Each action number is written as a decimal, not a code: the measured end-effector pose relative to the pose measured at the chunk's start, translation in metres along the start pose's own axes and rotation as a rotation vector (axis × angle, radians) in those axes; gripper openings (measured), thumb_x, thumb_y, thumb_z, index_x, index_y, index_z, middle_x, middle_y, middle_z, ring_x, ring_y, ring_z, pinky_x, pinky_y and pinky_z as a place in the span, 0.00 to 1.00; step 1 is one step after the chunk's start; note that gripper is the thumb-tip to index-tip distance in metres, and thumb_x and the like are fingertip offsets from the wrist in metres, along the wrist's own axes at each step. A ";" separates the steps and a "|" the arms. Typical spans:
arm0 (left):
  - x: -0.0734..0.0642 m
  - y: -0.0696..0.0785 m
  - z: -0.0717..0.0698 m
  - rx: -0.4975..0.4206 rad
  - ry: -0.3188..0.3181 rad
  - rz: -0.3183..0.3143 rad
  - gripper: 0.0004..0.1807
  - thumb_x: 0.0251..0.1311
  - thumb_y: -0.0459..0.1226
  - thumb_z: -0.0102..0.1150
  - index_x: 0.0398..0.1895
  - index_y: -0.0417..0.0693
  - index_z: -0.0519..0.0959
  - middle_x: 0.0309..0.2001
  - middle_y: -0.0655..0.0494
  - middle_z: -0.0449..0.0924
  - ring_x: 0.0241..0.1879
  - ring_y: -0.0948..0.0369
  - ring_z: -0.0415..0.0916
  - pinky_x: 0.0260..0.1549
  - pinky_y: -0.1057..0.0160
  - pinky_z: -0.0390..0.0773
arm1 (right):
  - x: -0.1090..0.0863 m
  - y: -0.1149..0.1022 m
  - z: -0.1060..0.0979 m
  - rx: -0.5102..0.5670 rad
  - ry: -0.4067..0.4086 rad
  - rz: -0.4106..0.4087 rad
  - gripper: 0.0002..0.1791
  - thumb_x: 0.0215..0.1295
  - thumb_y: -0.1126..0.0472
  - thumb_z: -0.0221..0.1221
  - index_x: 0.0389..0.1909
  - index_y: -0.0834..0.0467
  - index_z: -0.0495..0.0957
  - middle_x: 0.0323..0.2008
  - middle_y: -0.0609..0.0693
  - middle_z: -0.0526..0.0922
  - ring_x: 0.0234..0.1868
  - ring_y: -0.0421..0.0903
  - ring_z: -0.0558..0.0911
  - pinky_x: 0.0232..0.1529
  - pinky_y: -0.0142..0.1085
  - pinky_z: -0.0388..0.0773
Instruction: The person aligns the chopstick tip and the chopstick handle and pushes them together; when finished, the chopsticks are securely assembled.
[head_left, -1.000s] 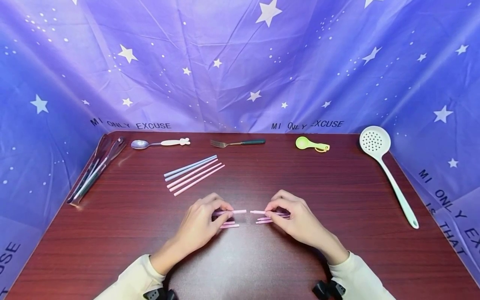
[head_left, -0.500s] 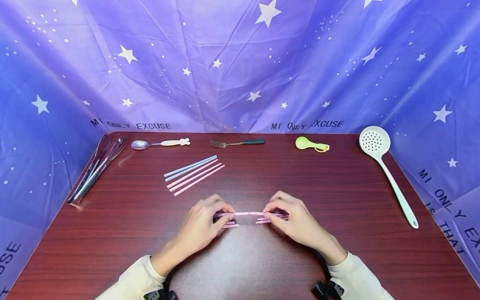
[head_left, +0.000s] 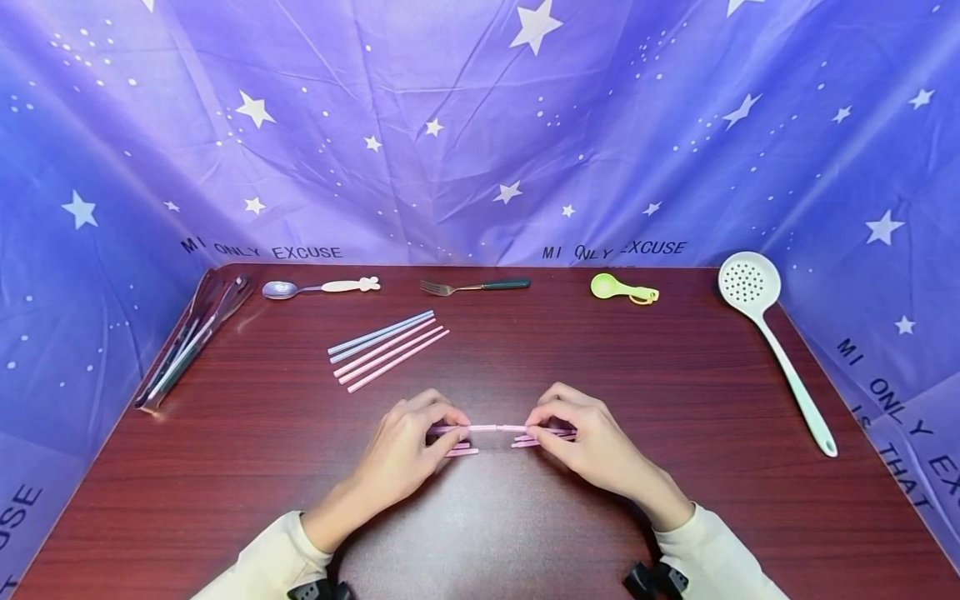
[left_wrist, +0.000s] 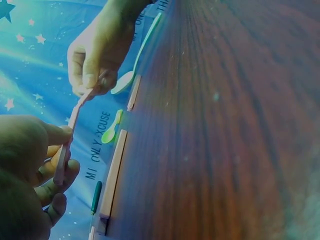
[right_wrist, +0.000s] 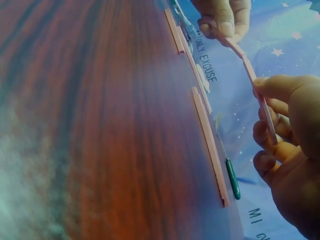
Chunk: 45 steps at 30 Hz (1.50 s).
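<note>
My left hand (head_left: 405,446) pinches a pink stick (head_left: 482,428) between thumb and fingers. Opposite it, my right hand (head_left: 592,433) pinches a second pink stick (head_left: 513,428). Both sticks are raised over the table, their inner ends meeting end to end midway between the hands. In the right wrist view the joined line bends slightly at a narrower neck, and the right-hand stick (right_wrist: 268,120) runs back across the fingers. Loose pink sticks (head_left: 465,452) lie under the left hand, partly hidden by it. More pink sticks (head_left: 525,442) with narrow tips lie beneath the right hand.
Beyond the left hand lie several blue and pink sticks (head_left: 390,354). Along the back are a spoon (head_left: 321,287), a fork (head_left: 480,286) and a green measuring spoon (head_left: 618,287). A pale skimmer (head_left: 780,350) lies right; a clear bag of utensils (head_left: 191,342) lies left.
A second ago the two held sticks stood apart with a gap between their ends. The hands have brought those ends together; the loose sticks have not moved.
</note>
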<state>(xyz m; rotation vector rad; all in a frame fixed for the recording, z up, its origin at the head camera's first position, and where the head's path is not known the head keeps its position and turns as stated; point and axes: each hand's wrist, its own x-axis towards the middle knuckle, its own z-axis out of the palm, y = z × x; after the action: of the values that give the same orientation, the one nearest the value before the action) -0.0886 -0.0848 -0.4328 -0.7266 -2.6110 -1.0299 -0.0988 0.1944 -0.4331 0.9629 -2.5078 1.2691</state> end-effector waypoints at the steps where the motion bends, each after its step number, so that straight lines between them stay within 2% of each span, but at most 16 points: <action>1: 0.000 0.000 0.000 -0.002 -0.001 0.001 0.05 0.57 0.41 0.75 0.34 0.62 0.87 0.35 0.72 0.82 0.33 0.72 0.77 0.35 0.65 0.72 | 0.000 0.000 0.000 0.001 0.000 0.002 0.11 0.60 0.68 0.71 0.36 0.48 0.86 0.37 0.38 0.81 0.37 0.33 0.78 0.34 0.27 0.75; 14: -0.001 -0.001 0.001 -0.005 -0.004 0.018 0.04 0.58 0.40 0.75 0.34 0.60 0.87 0.34 0.71 0.81 0.32 0.73 0.75 0.34 0.66 0.70 | -0.001 0.001 0.001 0.008 0.006 0.001 0.11 0.60 0.69 0.71 0.35 0.47 0.85 0.36 0.37 0.81 0.36 0.33 0.79 0.33 0.27 0.77; 25: -0.001 0.002 0.000 0.062 -0.012 0.067 0.04 0.60 0.41 0.73 0.34 0.61 0.85 0.34 0.72 0.79 0.30 0.73 0.69 0.32 0.70 0.65 | 0.000 0.000 0.001 -0.031 0.020 -0.018 0.11 0.60 0.69 0.70 0.34 0.48 0.85 0.36 0.40 0.81 0.36 0.33 0.79 0.35 0.26 0.76; 32: -0.001 0.002 0.000 0.069 -0.006 0.088 0.04 0.61 0.41 0.73 0.34 0.61 0.85 0.34 0.71 0.79 0.30 0.72 0.70 0.32 0.69 0.66 | -0.001 0.000 0.003 0.001 0.022 -0.007 0.11 0.61 0.69 0.69 0.34 0.48 0.85 0.35 0.40 0.81 0.30 0.32 0.77 0.29 0.25 0.75; 35: -0.002 0.002 0.001 0.072 -0.008 0.086 0.04 0.61 0.41 0.72 0.34 0.61 0.84 0.34 0.71 0.79 0.30 0.72 0.70 0.33 0.69 0.67 | -0.001 0.000 0.004 0.018 0.030 0.002 0.12 0.61 0.70 0.70 0.34 0.48 0.84 0.36 0.41 0.81 0.30 0.32 0.77 0.29 0.24 0.74; 39: -0.002 0.002 0.002 0.036 -0.001 0.081 0.05 0.61 0.40 0.72 0.34 0.60 0.84 0.35 0.70 0.78 0.32 0.73 0.71 0.34 0.69 0.71 | -0.001 -0.001 0.006 0.037 0.041 0.017 0.13 0.60 0.70 0.70 0.35 0.47 0.84 0.35 0.40 0.81 0.31 0.32 0.76 0.28 0.24 0.72; 45: -0.002 0.000 0.005 -0.110 -0.010 0.056 0.02 0.66 0.39 0.68 0.37 0.53 0.84 0.36 0.66 0.78 0.35 0.72 0.75 0.35 0.70 0.79 | -0.002 0.000 0.010 0.060 0.046 0.034 0.12 0.59 0.70 0.71 0.36 0.49 0.85 0.34 0.40 0.79 0.27 0.34 0.74 0.26 0.24 0.71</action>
<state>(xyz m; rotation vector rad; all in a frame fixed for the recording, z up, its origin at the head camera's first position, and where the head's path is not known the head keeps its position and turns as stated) -0.0868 -0.0821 -0.4366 -0.8269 -2.5428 -1.1639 -0.0965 0.1873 -0.4404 0.8964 -2.4754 1.3675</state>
